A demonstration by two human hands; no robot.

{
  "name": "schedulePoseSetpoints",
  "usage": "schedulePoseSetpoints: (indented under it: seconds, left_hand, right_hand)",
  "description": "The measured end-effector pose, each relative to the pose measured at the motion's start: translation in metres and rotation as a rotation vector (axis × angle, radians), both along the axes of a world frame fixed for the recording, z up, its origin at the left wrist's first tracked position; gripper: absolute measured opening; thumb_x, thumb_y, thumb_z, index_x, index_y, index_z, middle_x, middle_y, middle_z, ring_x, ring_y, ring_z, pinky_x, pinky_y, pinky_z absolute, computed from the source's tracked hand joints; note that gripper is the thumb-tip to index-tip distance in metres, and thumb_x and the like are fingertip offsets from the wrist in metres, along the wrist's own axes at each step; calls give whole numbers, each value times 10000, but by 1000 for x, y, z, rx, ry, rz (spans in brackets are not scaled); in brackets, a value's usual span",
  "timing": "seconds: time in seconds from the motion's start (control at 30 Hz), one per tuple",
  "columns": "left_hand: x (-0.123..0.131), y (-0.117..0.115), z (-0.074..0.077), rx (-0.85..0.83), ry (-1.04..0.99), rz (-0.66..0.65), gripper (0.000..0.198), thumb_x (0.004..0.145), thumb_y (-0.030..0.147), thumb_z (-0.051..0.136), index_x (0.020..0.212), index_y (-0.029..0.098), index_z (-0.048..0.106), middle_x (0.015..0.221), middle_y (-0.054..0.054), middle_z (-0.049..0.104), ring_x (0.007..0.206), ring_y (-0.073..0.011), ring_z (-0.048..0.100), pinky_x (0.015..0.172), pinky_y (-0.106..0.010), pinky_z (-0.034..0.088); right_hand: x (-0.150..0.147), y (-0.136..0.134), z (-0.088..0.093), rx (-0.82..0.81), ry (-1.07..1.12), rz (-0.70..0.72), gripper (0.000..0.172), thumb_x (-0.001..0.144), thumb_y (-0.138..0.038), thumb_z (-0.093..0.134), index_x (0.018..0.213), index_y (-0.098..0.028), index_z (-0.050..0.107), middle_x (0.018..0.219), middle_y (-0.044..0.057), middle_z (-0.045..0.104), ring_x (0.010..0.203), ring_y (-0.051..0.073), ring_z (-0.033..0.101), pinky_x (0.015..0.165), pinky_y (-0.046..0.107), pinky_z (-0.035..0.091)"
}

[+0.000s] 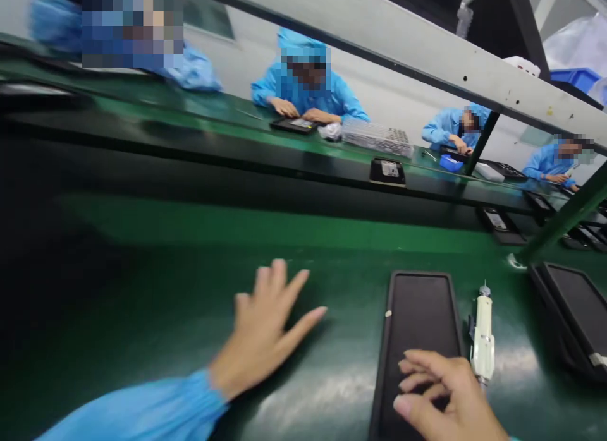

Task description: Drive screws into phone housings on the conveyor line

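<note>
My left hand is over the green tabletop with its fingers spread, holding nothing. My right hand hovers above the near part of a black rectangular tray, its fingers loosely curled and apart, with nothing seen between them. Whether it touches the tray I cannot tell. Just right of the tray lies a white electric screwdriver, its tip pointing away from me. A small pale spot shows on the tray's left rim.
Black trays are stacked at the right. A green post rises from the table. Beyond, a dark conveyor belt carries a black part with a label. Several co-workers in blue sit across it. A pale beam crosses overhead.
</note>
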State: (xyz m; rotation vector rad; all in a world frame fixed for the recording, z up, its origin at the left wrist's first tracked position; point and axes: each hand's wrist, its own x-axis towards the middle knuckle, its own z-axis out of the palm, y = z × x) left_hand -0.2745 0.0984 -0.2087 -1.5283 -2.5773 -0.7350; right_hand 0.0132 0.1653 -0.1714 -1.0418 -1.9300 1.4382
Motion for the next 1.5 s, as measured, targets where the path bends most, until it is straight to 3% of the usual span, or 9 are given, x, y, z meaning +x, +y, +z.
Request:
schedulePoseSetpoints:
  seconds: [0.1,0.23,0.43,0.63,0.93,1.03,1.23,1.37,1.5]
  left_hand:
    - [35,73,-10,-136,-74,-243,726,903,595,281,1436,105,328,1556,-182,110,1441,-339,42,1117,-643,147]
    - [53,126,6,-245,-125,-341,817,871,666,276,1476,119,239,1555,-151,120,1447,-321,57,1138,-636,59]
    - [50,136,9,-241,-81,-391,684,783,447,488,1424,229,387,1542,-106,209,1443,-346,91,1107,-691,43]
    - [43,139,-13,-154,-47,-386,625,777,431,466,1375,248,467,1527,-90,263,1435,-362,130,1094,-709,68]
    - [51,142,22,-323,-4,-350,628,816,435,398,1395,197,441,1522,-101,240,1433,-345,128,1111,-672,122]
    - [54,144,24,-361,46,-356,624,836,444,384,1405,190,426,1525,-101,229,1434,-341,123,1110,-669,129]
    - [48,158,3,-269,30,-345,586,905,404,228,1365,131,466,1498,-129,317,1419,-355,199,1071,-713,152]
    - [50,157,-1,-114,-162,-336,612,908,379,167,1356,72,449,1483,-169,342,1411,-320,249,1116,-650,134]
    - [52,144,0,-3,-330,-382,638,913,457,160,1360,98,440,1451,-144,412,1375,-270,345,1161,-566,99]
  right_hand:
    - [10,62,19,201,-251,19,480,803,-458,626,1201,-190,619,1101,101,663,993,216,640,787,304,542]
    - [11,182,21,568,-730,-108,448,906,-379,500,1246,-95,566,1181,132,633,1115,221,585,953,307,460]
    - [8,321,1,647,-1080,-346,494,870,-143,512,1348,-55,422,1391,224,421,1316,301,379,1041,463,360]
    - [-10,359,1,688,-1216,-353,353,897,-402,573,1135,-143,552,1123,83,562,980,200,561,865,407,477]
    - [-71,307,23,1022,-1030,43,220,817,-130,572,1032,-158,537,1015,45,589,949,165,539,806,278,448]
    - [-79,264,37,1144,-970,196,204,810,-94,542,1000,-168,541,1008,41,588,929,159,530,766,253,424]
    - [-62,152,59,1349,-885,359,99,860,-165,524,938,-223,540,953,2,563,855,142,513,558,252,354]
    - [-40,59,42,1644,-464,262,245,895,-186,414,652,-210,430,637,-14,435,580,142,447,436,259,257]
    - [-17,-4,-4,1536,-288,216,264,838,-260,510,604,-209,399,606,1,415,540,152,417,417,269,264]
